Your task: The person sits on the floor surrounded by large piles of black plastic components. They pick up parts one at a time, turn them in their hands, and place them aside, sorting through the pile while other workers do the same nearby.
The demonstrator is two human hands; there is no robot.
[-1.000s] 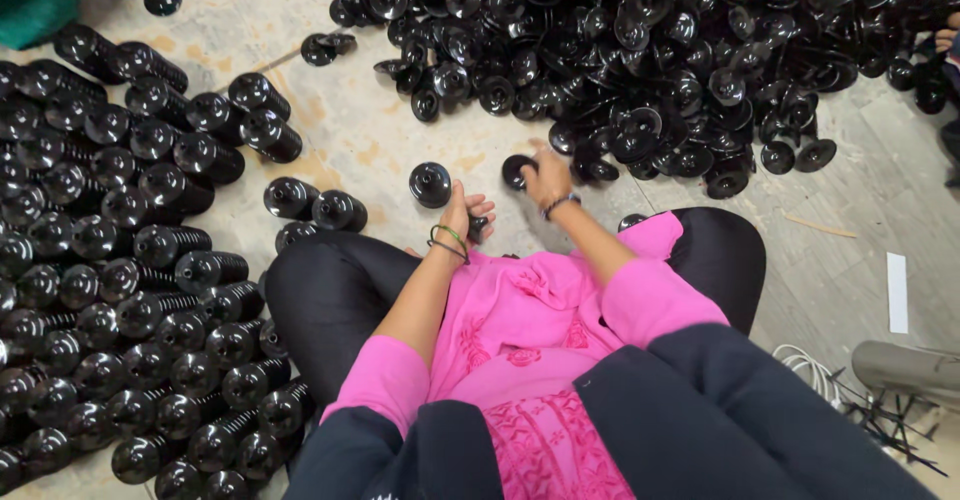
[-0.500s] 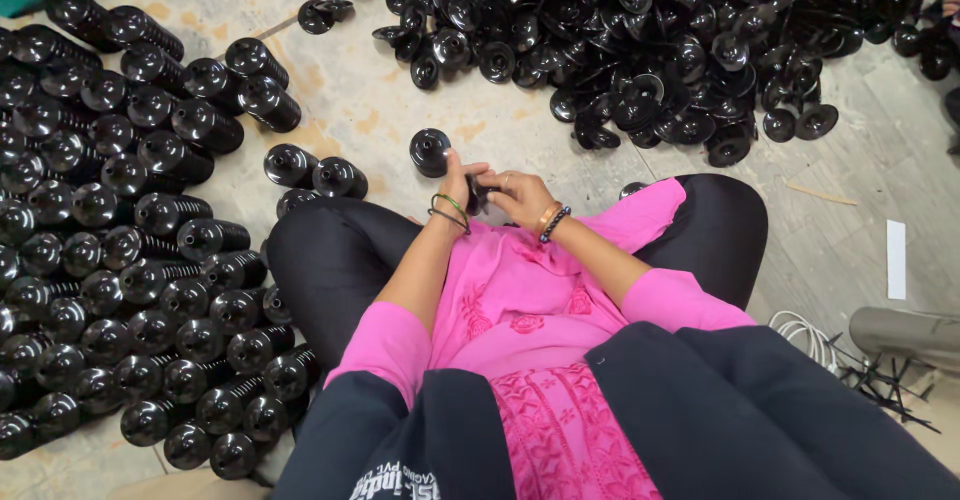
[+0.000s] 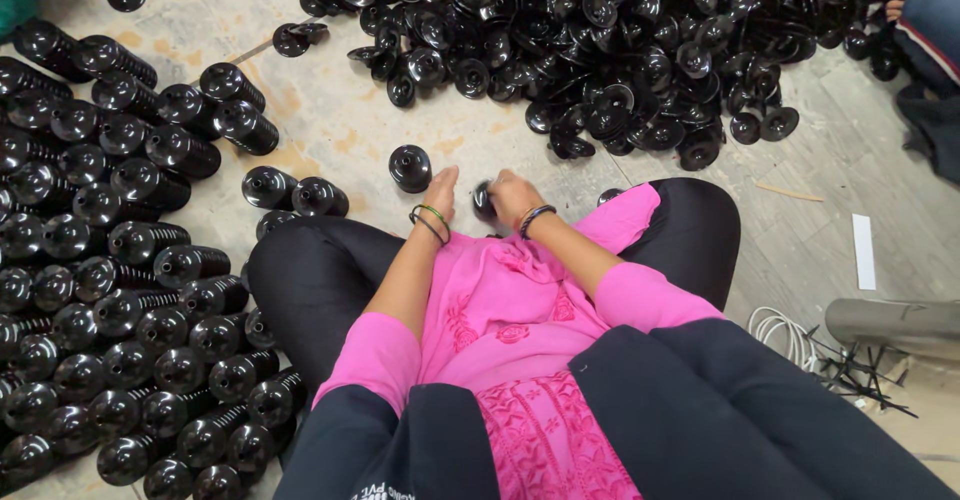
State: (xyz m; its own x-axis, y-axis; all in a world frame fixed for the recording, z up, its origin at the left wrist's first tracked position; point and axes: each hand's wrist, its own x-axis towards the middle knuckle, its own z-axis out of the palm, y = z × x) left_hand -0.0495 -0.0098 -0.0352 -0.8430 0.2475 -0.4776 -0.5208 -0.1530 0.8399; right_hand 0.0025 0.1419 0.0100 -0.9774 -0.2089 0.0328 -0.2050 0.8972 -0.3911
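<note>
You sit on the floor (image 3: 350,120) with crossed legs. Your left hand (image 3: 440,192) and right hand (image 3: 512,196) are close together in front of your knees, and a small disc part (image 3: 483,201) is between them. One single part (image 3: 410,167) stands on the floor just left of your left hand. The stacked parts (image 3: 110,260) lie in rows at your left side. The loose pile (image 3: 600,40) lies ahead of you, further away. Another person's leg (image 3: 925,40) is at the far right.
</note>
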